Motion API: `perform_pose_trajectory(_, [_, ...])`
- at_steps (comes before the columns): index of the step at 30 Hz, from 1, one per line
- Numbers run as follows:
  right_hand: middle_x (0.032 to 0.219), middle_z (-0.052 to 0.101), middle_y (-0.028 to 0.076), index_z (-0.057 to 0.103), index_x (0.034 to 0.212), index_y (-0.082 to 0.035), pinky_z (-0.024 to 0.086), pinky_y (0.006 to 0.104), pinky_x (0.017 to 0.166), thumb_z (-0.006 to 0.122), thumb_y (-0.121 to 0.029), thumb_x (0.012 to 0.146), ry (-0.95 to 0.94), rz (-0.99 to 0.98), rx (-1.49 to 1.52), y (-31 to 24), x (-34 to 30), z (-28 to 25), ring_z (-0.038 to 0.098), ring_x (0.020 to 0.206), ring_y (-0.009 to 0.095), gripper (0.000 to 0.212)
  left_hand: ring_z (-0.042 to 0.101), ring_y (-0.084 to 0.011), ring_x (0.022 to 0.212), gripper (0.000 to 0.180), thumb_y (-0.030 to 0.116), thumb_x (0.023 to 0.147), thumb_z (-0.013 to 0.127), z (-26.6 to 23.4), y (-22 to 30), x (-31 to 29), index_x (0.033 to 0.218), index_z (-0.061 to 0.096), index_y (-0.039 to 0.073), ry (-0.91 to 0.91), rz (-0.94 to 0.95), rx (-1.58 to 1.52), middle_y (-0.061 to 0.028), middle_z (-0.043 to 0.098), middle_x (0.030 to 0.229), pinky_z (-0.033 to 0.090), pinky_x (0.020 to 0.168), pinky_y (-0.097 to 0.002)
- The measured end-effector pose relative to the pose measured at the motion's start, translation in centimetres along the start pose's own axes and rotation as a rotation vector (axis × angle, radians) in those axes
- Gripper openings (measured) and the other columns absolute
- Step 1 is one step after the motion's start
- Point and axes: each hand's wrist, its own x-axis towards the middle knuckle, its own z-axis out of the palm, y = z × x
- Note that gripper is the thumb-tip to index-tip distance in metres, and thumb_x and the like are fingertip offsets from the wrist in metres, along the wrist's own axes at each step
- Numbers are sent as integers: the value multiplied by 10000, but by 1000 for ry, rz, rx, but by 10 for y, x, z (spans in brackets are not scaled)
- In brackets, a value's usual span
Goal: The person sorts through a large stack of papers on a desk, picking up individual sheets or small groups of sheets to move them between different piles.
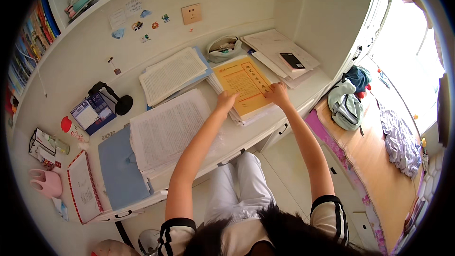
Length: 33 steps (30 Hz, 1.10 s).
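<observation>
A yellow-orange booklet [242, 85] with a printed grid lies on top of a stack of papers [251, 117] at the desk's right half. My left hand [227, 100] grips its left edge, fingers closed. On the opposite edge my right hand [277, 94] pinches the booklet near its lower right corner. How far the fingers reach beneath it is hidden. Left of my left hand is a pile of written sheets [166, 130], partly over a blue folder [118, 166]. Behind that lies another stack of printed pages [173, 76] on a blue folder.
An open grey pencil case [223, 50] sits behind the booklet. To its right, a black phone-like object [292, 61] rests on papers [279, 47]. A black lamp [124, 104], desk calendar [94, 114] and pink holder [46, 183] stand left. A backpack [345, 105] is on a wooden surface at right.
</observation>
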Motion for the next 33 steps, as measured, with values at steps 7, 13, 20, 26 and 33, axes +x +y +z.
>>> perform_pose_trajectory(7, [874,522,141,574,857,-22,382,328,744,700,-273,490,118,144,48,22,-4,-11,466,860,266,462,516,-167,815,318,145,700,551,21,15,-24,964,465,-9,8,64,-191,-103,542,913,410,688,-263])
perform_pose_trajectory(13, [787,533,100,571,860,-28,421,299,608,688,-260,533,98,40,94,33,-20,-9,515,705,219,417,554,-164,728,294,74,763,459,32,29,-54,1045,389,29,-182,-59,-135,-98,541,892,484,555,-244])
perform_pose_trajectory(20, [659,542,41,579,816,-40,390,251,533,615,-373,618,-128,344,548,28,-18,-52,516,599,153,388,547,-141,669,232,79,791,433,10,18,-53,1021,413,53,-200,-110,-399,-63,541,839,481,562,-229])
perform_pose_trajectory(26, [588,526,31,574,694,-23,358,185,416,575,-411,649,-375,521,772,24,-33,-63,500,492,98,390,537,-135,679,223,129,761,498,3,4,-49,969,490,52,-241,-252,-319,-71,551,830,464,596,-228])
perform_pose_trajectory(33, [702,586,89,574,782,12,472,225,494,574,-345,703,-567,532,585,29,-72,-56,572,568,136,365,396,-284,945,445,196,644,590,21,-2,-57,1001,436,-20,128,95,483,-176,392,1004,353,815,-354])
